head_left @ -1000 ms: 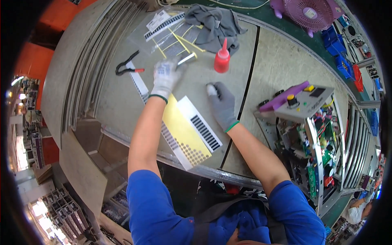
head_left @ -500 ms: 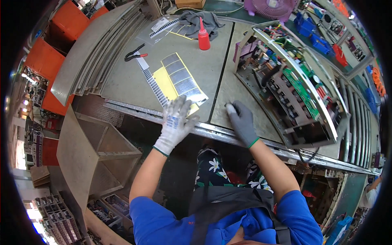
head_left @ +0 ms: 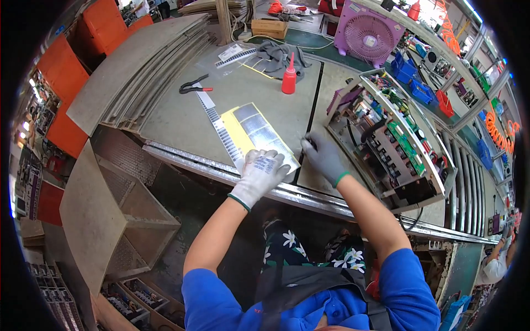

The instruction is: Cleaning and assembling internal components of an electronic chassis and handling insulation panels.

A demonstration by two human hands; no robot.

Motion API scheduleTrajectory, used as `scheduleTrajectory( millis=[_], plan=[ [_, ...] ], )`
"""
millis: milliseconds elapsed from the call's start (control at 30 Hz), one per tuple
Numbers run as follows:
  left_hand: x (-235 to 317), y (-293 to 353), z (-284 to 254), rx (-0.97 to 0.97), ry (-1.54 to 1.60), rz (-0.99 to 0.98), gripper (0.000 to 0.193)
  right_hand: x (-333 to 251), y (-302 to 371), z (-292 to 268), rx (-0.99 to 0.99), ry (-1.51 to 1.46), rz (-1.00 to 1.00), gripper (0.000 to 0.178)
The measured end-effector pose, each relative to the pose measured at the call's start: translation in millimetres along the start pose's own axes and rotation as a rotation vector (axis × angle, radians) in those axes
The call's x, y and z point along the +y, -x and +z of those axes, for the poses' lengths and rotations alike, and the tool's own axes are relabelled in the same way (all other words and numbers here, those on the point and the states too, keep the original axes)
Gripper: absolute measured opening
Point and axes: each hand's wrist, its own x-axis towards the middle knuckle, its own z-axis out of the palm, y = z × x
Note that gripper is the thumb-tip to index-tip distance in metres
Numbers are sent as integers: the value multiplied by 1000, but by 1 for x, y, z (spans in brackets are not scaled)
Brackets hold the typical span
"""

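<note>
My left hand (head_left: 263, 172), in a whitish glove, lies with its fingers out flat over the near end of a yellow-backed sheet of silver labels (head_left: 259, 127). Under that sheet's left side runs a narrow strip of black-and-white labels (head_left: 216, 126). Just right of the sheet is my right hand (head_left: 326, 159), in a grey glove. Its thumb and fingers are drawn together, and whatever they may hold is too small to make out. Black-and-red hand cutters (head_left: 194, 87) lie at the strip's far end. Beyond the sheet stands a red bottle with a pointed nozzle (head_left: 289, 78).
An open electronics chassis (head_left: 381, 140) with green circuit boards stands at right, beside metal rollers (head_left: 469, 182). A grey cloth (head_left: 273, 58) lies farther back. Stacked metal sheets (head_left: 152, 74) border the left. Behind are a purple fan (head_left: 369, 38), blue bins (head_left: 406, 69) and a cardboard box (head_left: 269, 28).
The view has shifted, so the bench sits lower in it. My left hand has slid rightward along the sheet's near end, and my right hand has come closer to it, its fingers more curled.
</note>
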Motion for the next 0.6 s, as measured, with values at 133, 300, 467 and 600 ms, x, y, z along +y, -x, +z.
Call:
scheduleTrajectory(
  millis=[133,300,467,600],
  plan=[
    [-59,-33,17,517,-7,-111,46,-36,-81,22,-82,73,-71,33],
    [-92,-58,47,396,23,-218,63,-56,-149,62,-179,292,-87,31],
    [-99,-54,38,314,47,-251,63,-84,-162,74,-439,606,-112,28],
    [-100,-56,36,315,44,-274,63,-93,-162,74,-415,627,-130,28]
  ],
)
